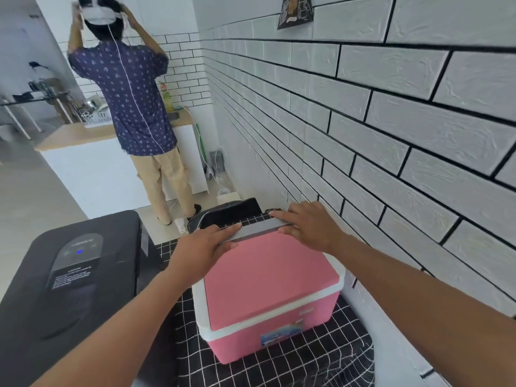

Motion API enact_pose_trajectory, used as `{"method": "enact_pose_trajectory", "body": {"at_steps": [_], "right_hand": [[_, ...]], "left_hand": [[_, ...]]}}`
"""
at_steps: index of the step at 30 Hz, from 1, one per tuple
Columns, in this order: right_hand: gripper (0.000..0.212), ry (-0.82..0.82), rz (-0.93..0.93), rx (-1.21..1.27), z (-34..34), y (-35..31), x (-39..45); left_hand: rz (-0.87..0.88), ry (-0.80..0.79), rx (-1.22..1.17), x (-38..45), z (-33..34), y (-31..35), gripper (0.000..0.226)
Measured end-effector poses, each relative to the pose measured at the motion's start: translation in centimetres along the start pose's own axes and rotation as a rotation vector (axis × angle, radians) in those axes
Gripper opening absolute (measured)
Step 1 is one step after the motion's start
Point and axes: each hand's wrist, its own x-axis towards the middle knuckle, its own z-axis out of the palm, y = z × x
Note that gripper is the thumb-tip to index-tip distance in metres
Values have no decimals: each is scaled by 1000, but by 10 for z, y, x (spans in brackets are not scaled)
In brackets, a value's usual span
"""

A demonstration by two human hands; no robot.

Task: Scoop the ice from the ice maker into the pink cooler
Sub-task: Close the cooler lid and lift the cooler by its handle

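Note:
The pink cooler (268, 286) stands on a black-and-white checked cloth with its lid down, white rim around it. A grey handle bar (258, 229) lies across the lid's far edge. My left hand (202, 247) rests on the left end of that bar, fingers wrapped over it. My right hand (307, 226) presses on the right end, fingers spread along the bar. The black ice maker (69, 280) sits to the left of the cooler, its lid closed and a small blue light on its panel. No scoop or ice is visible.
A white brick wall (377, 129) runs close along the right. A black object (226, 212) sits just behind the cooler. Further back, a person (134, 107) stands at a white counter (83, 152), facing away. The checked cloth (293, 367) covers the surface.

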Motion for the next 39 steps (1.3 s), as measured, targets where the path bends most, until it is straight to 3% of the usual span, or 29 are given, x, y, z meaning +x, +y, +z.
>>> {"method": "enact_pose_trajectory", "body": {"at_steps": [8, 18, 29, 39], "right_hand": [[50, -125, -5, 34, -27, -12, 1], [48, -23, 233, -20, -113, -70, -59], [66, 41, 483, -107, -198, -134, -158], [59, 68, 662, -126, -255, -170, -264]], "left_hand": [[119, -149, -121, 10, -8, -21, 59], [467, -135, -318, 33, -92, -43, 47], [722, -194, -473, 27, -143, 16, 42], [949, -309, -511, 6, -187, 107, 48]]}}
